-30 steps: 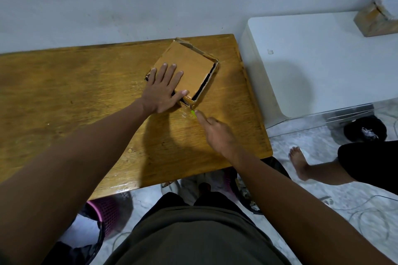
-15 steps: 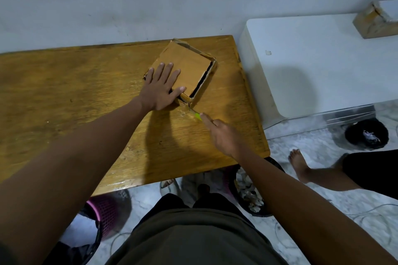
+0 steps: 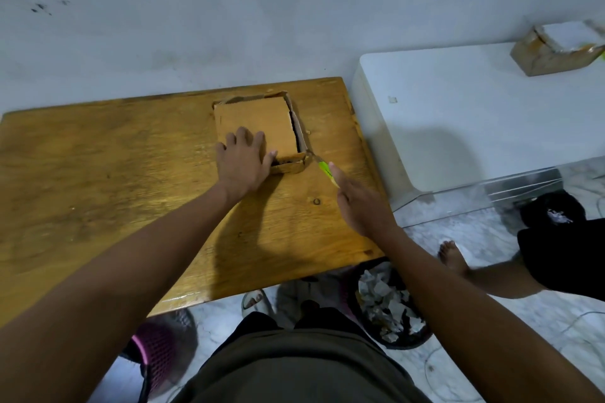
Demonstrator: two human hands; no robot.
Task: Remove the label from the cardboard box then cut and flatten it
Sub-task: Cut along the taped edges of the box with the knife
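Observation:
A small brown cardboard box (image 3: 262, 123) lies on the wooden table (image 3: 98, 190) near its far right part. Its right side wall is split open and leans outward. My left hand (image 3: 244, 162) lies flat on the box's near left corner, fingers spread, pressing it down. My right hand (image 3: 360, 203) grips a green-handled cutter (image 3: 325, 168), index finger stretched along the handle. The thin blade tip touches the box's near right corner.
A white low surface (image 3: 474, 127) stands to the right with another cardboard box (image 3: 556, 49) at its far end. Under the table's front edge sits a dark bin of paper scraps (image 3: 388, 307) and a pink basket (image 3: 154, 343). Another person's foot (image 3: 453, 257) rests on the floor at right.
The box has turned so its edges lie square to me, and my left hand turned with it. My right hand with the cutter has drawn back to the right, blade still at the corner.

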